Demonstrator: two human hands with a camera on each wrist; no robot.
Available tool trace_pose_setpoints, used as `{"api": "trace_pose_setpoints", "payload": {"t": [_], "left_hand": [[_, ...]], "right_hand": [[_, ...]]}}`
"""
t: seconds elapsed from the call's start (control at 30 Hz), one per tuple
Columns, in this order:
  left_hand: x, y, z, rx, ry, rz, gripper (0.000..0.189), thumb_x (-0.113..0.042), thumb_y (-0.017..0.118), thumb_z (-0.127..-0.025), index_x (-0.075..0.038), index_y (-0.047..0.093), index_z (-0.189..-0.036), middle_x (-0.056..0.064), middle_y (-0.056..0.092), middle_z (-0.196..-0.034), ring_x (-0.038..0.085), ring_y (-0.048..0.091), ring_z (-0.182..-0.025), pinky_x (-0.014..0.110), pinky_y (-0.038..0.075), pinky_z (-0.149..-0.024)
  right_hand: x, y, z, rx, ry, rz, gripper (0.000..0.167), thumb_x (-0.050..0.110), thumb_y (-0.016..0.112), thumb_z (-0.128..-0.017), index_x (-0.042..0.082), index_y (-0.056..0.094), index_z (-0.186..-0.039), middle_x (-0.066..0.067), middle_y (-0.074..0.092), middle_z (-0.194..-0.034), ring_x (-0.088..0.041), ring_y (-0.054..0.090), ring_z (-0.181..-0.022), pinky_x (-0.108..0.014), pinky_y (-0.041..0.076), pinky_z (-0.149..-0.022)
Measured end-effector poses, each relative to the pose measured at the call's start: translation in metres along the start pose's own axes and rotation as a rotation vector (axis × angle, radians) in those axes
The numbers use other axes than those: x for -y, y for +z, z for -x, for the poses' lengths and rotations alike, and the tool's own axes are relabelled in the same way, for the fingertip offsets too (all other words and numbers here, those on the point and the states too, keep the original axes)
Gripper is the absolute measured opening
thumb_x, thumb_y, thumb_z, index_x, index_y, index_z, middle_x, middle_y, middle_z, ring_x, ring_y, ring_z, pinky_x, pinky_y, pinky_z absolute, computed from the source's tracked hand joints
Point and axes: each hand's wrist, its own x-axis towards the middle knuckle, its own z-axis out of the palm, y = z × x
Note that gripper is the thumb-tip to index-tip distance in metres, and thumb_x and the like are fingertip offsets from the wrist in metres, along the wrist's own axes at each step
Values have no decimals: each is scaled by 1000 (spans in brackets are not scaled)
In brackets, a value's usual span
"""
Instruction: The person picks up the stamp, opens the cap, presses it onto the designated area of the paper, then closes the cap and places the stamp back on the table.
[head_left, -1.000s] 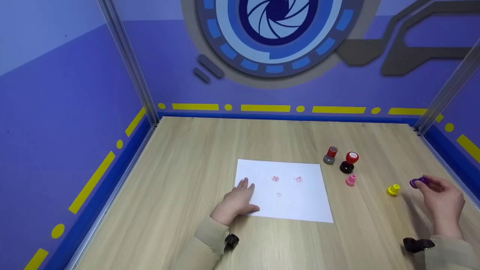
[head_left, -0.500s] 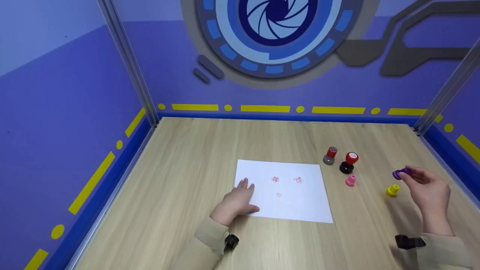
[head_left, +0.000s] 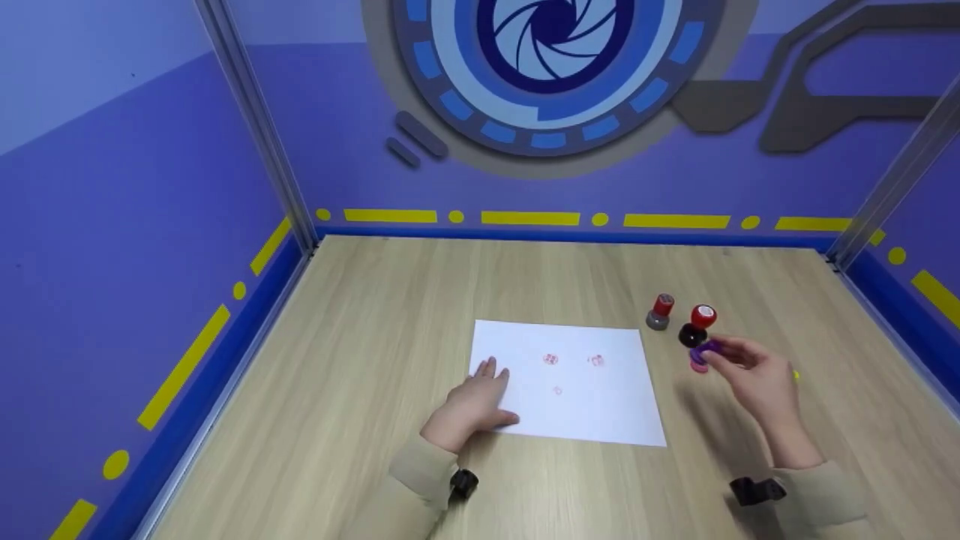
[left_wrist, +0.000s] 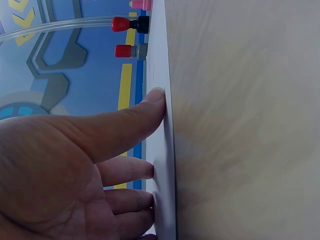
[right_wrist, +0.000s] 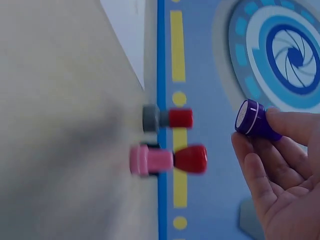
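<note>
On the left part of a white sheet of paper, my left hand lies with its fingers spread, pressing the sheet to the table. Three small reddish stamp marks show on the paper. My right hand pinches a purple stamp between thumb and fingers, raised above the table. Its pale round stamping face is bare in the right wrist view. Seen from the head, the purple stamp partly covers a pink stamp. A yellow stamp is mostly hidden behind the right hand.
Behind the pink stamp stands a black stamp with a red top. Left of it is a grey stamp with a red top, near the paper's far right corner. Blue printed walls border the wooden table.
My right hand has moved left with the purple stamp, from beyond the yellow stamp to over the pink one. The left hand and the paper have stayed in place.
</note>
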Motion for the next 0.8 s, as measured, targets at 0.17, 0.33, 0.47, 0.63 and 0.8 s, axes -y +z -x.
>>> {"api": "trace_pose_setpoints", "payload": {"t": [0.17,0.33,0.47,0.63,0.8], "left_hand": [[0,-1,0,2,-3,-8,81,-37,76,-93,-3,39,-157,21,21,-170,32,20,-160,49,27,-129],[0,-1,0,3,-5,0,81,-37,75,-94,-3,38,-158,20,20,-171,32,19,-160,48,26,-130],[0,0,1,-8,-9,6,81,-37,76,-93,-4,40,-157,20,22,-170,32,21,-160,49,27,-129],[-3,-1,2,-32,-11,-16,82,-37,78,-92,-2,41,-156,20,26,-169,32,24,-159,48,29,-128],[-11,-2,4,-127,63,-20,78,-38,77,-92,0,46,-153,19,36,-165,31,31,-156,46,29,-128]], "right_hand": [[13,31,7,125,-2,-113,43,23,74,-96,1,66,-133,-24,70,-127,15,62,-88,-6,53,-80],[24,64,14,202,8,-212,38,12,76,-94,-3,68,-128,-19,74,-118,6,66,-89,-10,56,-82],[30,84,21,263,67,-286,40,13,76,-94,-2,66,-130,-14,75,-117,3,68,-91,-12,56,-83],[38,100,29,298,103,-369,41,11,74,-95,0,66,-133,-13,75,-119,-1,69,-94,-13,56,-86],[45,111,34,320,131,-426,38,10,73,-96,0,67,-132,-10,75,-119,-6,70,-98,-16,57,-88]]}}
